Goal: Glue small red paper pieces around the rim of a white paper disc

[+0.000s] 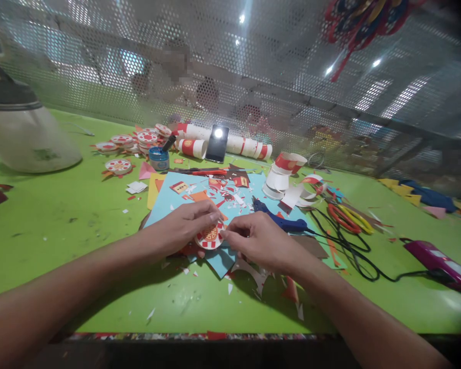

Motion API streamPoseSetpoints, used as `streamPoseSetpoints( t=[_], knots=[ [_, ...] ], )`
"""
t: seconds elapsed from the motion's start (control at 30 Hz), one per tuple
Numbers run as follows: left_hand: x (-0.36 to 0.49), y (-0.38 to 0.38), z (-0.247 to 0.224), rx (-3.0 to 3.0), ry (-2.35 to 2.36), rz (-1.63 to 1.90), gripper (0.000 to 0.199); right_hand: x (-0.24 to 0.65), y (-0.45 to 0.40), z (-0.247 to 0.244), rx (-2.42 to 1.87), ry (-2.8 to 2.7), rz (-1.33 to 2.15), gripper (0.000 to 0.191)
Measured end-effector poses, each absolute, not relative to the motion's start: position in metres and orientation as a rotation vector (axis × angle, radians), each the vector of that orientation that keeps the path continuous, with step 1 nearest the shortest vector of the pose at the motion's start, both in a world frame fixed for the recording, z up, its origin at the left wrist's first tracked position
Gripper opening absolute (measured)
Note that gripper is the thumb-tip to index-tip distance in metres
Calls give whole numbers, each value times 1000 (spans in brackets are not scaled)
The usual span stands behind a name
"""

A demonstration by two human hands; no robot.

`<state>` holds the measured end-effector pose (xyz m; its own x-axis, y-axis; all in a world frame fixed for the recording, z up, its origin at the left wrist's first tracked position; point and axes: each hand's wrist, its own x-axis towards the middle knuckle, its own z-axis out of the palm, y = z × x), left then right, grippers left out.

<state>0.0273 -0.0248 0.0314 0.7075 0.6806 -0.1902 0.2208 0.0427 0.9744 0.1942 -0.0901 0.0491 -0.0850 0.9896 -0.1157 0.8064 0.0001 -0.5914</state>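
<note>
Item, centre near: one small white-and-red round paper disc [209, 237] with an orange centre emblem, held between your two hands above the near part of a light-blue paper sheet [163, 202].
Your left hand [190, 225]: clamped on the disc's left side, thumb over its far edge, a fingertip below.
Your right hand [255, 237]: thumb and fingers pinched on its right rim.
On the sheet: red, white and orange paper scraps [226, 195]; at its right, beside your right hand, a dark-blue glue gun [290, 223] with a black cable.
Far of the sheet: a blue-labelled glass jar [159, 160], a black smartphone [217, 146] and a long white-and-red paper tube [236, 145].
Far left: a pile of similar paper discs [146, 138], one single disc [119, 166] apart, and small white paper squares [137, 187].
Left edge: a large pale kettle-shaped container [28, 136] with a grey collar.
Right: white-and-red paper cylinders [276, 179], standing; orange [341, 219] and yellow looped handles [358, 220]; farther right, a magenta device [440, 260].
All on a bright green table [111, 294], a perforated metal screen [111, 66] beyond.
</note>
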Motion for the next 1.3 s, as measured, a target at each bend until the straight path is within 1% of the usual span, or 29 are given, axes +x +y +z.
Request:
streamPoseSetpoints(
  t=[0.13, 0.43, 0.53, 0.6, 0.7, 0.8, 0.87, 1.0, 1.3],
  knots=[
    [27, -26, 33, 1562, 764, 423, 30, 193, -90, 49, -1868, -1952, 754, 36],
    [27, -23, 31, 1590, 749, 432, 27, 194, -88, 50, -1871, -1857, 966, 28],
    [27, -22, 28, 1549, 741, 433, 28, 194, -88, 49, -1852, -1850, 970, 25],
    [27, -21, 27, 1515, 748, 433, 29, 194, -91, 48, -1849, -1833, 855, 20],
    [25, -19, 23, 1457, 780, 426, 30, 193, -97, 44, -1743, -1813, 527, 13],
    [24, -18, 21, 1431, 784, 416, 33, 192, -102, 37, -1548, -1953, 214, 10],
    [24, -18, 19, 1430, 754, 437, 34, 191, -102, 34, -1513, -2080, 96, 12],
    [24, -20, 18, 1393, 715, 491, 33, 189, -100, 33, -1605, -2219, 1, 15],
    [26, -24, 21, 1288, 687, 533, 25, 184, -100, 33, -1736, -2288, -77, 14]
  ],
)
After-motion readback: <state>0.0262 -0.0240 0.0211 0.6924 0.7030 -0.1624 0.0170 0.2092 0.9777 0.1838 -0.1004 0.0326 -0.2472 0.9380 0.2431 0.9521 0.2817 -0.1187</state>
